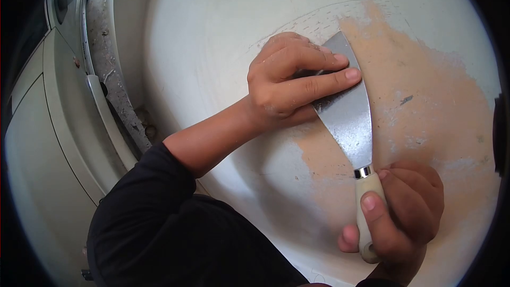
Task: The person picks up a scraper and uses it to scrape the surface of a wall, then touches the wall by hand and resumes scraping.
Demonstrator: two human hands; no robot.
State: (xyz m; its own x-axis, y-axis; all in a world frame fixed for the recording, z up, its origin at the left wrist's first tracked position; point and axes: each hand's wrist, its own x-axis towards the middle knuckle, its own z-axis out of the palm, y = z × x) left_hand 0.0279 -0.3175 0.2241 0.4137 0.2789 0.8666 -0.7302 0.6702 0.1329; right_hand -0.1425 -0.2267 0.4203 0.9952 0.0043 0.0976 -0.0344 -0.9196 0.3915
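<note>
A putty knife [348, 122] with a wide metal blade and a cream handle lies flat against a white painted surface [212, 37]. My right hand [401, 215] is closed around the handle at the lower right. My left hand [289, 77] presses two fingers down on the upper part of the blade. Under and around the blade spreads a patch of orange-tan filler [419, 85], smeared across the white surface with rough, scraped edges.
A gap with grey gritty debris [114, 74] runs down the left side between the white surface and a pale panel [48, 143]. My black sleeve [170, 234] fills the lower middle. The view's corners are dark.
</note>
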